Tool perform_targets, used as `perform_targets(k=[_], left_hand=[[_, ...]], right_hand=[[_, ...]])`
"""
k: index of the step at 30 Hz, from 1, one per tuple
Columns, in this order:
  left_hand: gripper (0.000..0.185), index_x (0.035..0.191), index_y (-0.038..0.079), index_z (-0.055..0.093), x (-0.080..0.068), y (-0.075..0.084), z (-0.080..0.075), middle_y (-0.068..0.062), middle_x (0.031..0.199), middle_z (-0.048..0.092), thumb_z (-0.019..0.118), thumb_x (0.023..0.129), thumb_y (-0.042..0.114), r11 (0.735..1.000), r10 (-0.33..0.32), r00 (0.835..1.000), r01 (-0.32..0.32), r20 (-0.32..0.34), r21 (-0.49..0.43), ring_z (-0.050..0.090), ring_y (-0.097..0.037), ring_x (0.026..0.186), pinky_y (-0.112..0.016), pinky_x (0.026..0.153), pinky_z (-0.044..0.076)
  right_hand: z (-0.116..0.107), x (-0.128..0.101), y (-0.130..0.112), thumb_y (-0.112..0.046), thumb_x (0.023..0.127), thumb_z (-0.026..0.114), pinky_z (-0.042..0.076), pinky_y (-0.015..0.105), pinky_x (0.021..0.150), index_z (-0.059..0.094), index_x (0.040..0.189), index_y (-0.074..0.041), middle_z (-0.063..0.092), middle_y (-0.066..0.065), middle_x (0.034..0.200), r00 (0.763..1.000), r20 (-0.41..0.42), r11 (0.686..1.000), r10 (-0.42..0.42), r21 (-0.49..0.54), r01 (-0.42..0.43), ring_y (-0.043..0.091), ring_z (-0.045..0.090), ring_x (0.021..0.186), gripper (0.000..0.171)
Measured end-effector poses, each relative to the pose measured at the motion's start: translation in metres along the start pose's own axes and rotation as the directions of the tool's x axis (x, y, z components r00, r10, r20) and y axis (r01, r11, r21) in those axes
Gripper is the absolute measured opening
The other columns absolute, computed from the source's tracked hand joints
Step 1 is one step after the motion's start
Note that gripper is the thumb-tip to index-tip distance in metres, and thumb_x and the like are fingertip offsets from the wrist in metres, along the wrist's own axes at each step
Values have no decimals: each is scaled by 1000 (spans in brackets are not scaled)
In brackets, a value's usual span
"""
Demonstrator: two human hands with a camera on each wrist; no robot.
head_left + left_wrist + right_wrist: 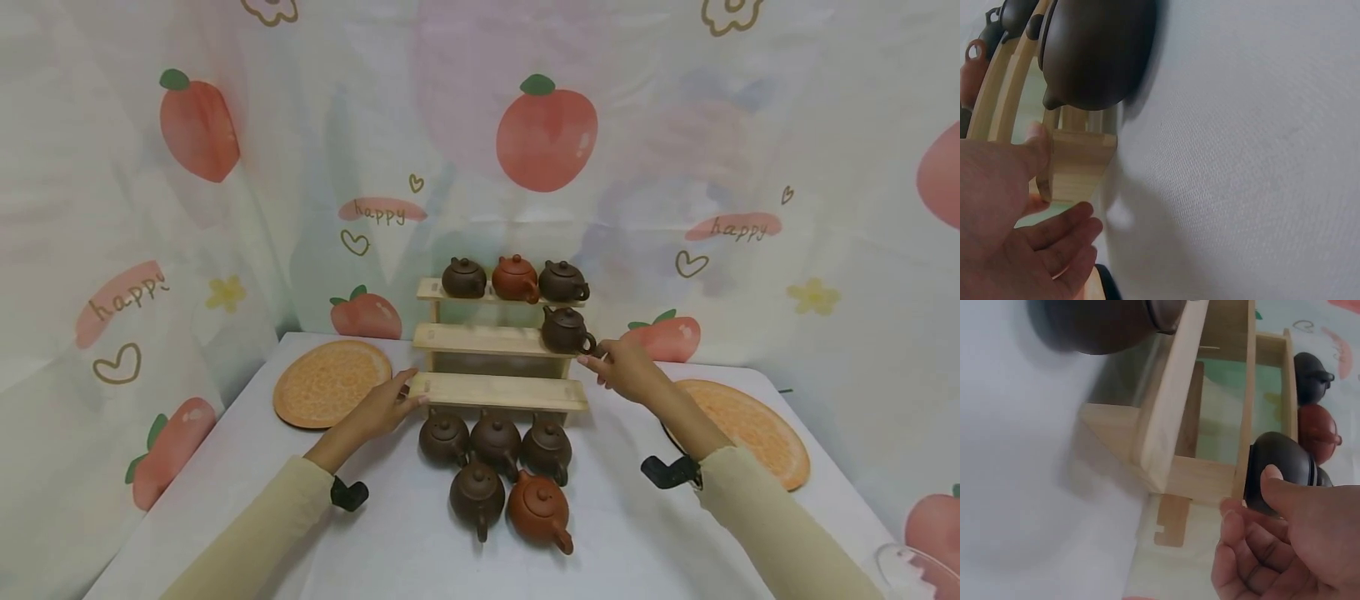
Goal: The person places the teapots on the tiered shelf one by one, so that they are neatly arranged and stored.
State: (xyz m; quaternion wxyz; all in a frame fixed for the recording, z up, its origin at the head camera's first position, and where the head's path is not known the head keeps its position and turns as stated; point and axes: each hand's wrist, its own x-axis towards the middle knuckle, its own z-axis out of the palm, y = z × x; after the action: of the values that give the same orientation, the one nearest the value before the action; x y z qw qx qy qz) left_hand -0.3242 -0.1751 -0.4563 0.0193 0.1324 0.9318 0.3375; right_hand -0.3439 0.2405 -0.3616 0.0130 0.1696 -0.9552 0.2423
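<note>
A three-tier wooden shelf (498,392) stands mid-table. At the left end of its lowest board, my left hand (384,406) pinches the wood between thumb and index finger, its other fingers loose in the left wrist view. My right hand (628,368) is at a dark brown teapot (564,330) on the right end of the middle board. In the right wrist view its thumb lies against the dark teapot (1279,464), with the index finger by the board's end; the hand hides the handle. The top board bears two dark teapots (464,278) and a reddish one (514,278) between them.
In front of the shelf stand several dark teapots (477,493) and one reddish teapot (540,508), close together. Round orange mats lie left (330,383) and right (742,429). A patterned cloth backdrop (465,167) rises behind the table. A clear object (911,571) sits at the lower right.
</note>
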Motion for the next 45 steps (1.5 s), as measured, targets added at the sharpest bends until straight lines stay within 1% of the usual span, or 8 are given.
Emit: perform_targets(k=[10,16,22,27,31,34,40,45], left_hand=[[64,159,-2,38,-2,-1,-1,-29,135,64,60,110,33,1000,-3,1000,3,-1,9,64,-42,126,-56,105,52],[65,160,-2,37,-2,-2,0,-30,135,64,60,110,33,1000,-2,1000,2,0,2,64,-42,126,-56,105,52],[65,160,-3,37,-2,-3,-1,-30,135,64,60,110,32,1000,5,1000,-5,-5,-2,63,-42,126,-56,106,51],[64,160,-3,36,0,-3,0,-30,134,64,59,110,31,1000,18,1000,-18,-2,9,64,-42,125,-56,105,52],[64,160,-3,37,0,-3,0,-30,134,64,59,110,32,1000,16,1000,-16,-4,13,64,-42,125,-56,105,52],[65,160,-2,36,1,-3,0,-30,135,64,59,110,33,1000,12,1000,-12,-5,10,64,-42,126,-57,105,51],[65,160,-1,36,1,-3,1,-30,137,63,60,110,33,1000,9,1000,-9,4,2,63,-43,127,-57,105,52],[66,161,0,36,1,-2,1,-29,137,63,59,110,34,1000,9,1000,-9,12,5,63,-42,127,-56,104,52]], right_hand=[[33,-47,-6,-36,106,66,47,32,57,70,100,-2,69,8,70,992,122,1000,12,-5,-11,14,60,61,35],[51,-75,-18,-48,102,68,47,33,58,69,87,-8,67,3,67,975,224,999,8,37,-17,15,58,61,43],[66,-89,-25,-51,99,70,46,32,56,69,81,-11,65,0,63,958,287,997,-7,78,-16,14,58,60,44],[72,-93,-25,-48,102,69,45,28,54,68,80,-12,62,-4,61,964,263,996,-45,85,23,12,56,57,41],[72,-94,-24,-39,103,68,43,26,54,67,81,-14,56,-7,62,975,211,997,-76,35,70,9,51,57,34],[75,-95,-24,-36,103,68,42,27,55,67,82,-14,53,-6,62,983,175,998,-59,7,58,9,49,58,31],[89,-98,-22,-43,103,69,41,29,58,61,79,-13,51,-5,65,988,154,1000,17,-7,-16,12,49,62,39],[96,-100,-22,-33,103,70,42,30,61,61,81,-12,50,-5,67,995,102,1000,3,-13,-2,13,48,65,31]])
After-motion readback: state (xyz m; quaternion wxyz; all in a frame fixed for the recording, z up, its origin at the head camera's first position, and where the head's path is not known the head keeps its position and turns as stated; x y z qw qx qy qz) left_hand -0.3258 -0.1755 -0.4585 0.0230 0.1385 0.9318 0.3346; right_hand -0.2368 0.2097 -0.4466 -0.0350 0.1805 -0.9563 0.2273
